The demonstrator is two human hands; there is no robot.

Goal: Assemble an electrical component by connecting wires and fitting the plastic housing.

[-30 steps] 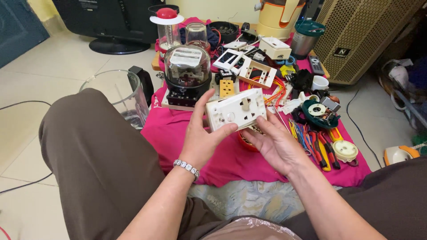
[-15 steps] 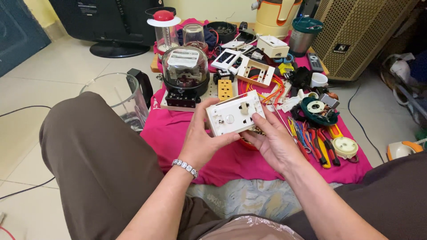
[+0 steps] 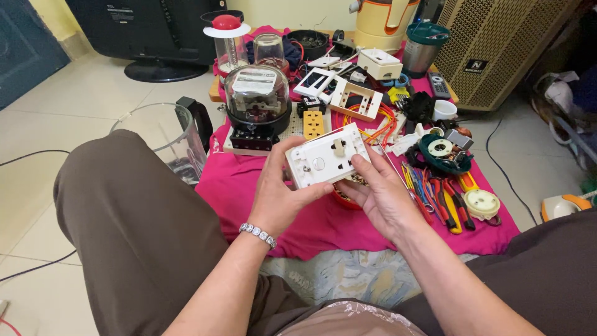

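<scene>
White switch plate (image 3: 326,157), both hands gripping

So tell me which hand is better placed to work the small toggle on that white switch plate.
Probably the right hand: its fingers touch the white switch plate right beside the toggle. The left hand wraps the plate's left end and underside in a steadying grip, further from it.

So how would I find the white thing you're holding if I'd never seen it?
Look at the pink cloth on the floor, covered in electrical parts. Just above its near middle, the left hand and right hand hold a white switch plate between them. Unlike the empty white frames further back, it is solid, with a small toggle and round holes on its face.
</scene>
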